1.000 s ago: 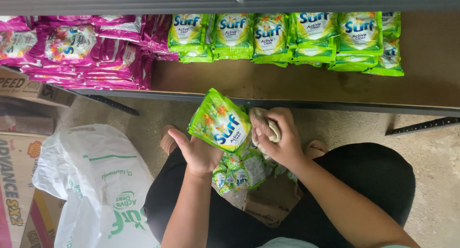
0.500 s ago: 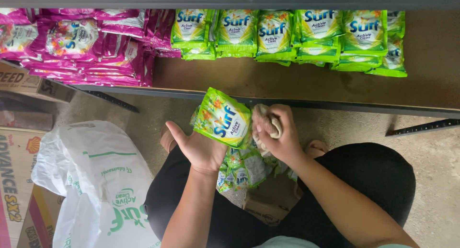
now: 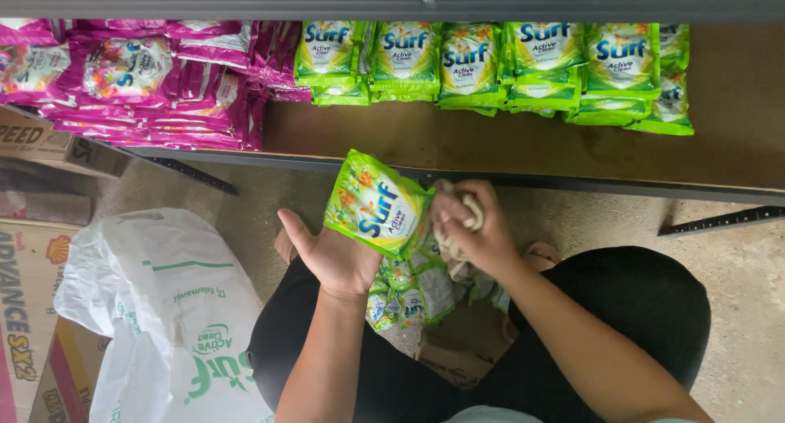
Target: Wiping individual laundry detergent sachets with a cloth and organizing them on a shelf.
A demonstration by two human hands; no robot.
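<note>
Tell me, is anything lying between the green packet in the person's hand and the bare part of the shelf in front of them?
Nothing visible does. The left hand holds the green packet at the shelf's front edge, and the brown shelf board beyond it lies bare up to the row of green packets at the back. The right hand grips a cloth beside the packet.

A small shop or stockroom, seen from above. Along twelve o'clock, a brown shelf (image 3: 507,149) stocked with retail goods: a row of identical green sachets (image 3: 470,67) from twelve to one o'clock, stacks of identical pink sachets (image 3: 123,76) at ten to eleven. Many copies of one product, faced outward in rows, as for sale. Metal shelf brackets (image 3: 719,220) at three o'clock, bare concrete floor (image 3: 748,308) below. At nine o'clock, printed shipping cartons (image 3: 29,308); at seven to eight, a large white bulk bag (image 3: 176,308). More green sachets heaped at centre.
</note>
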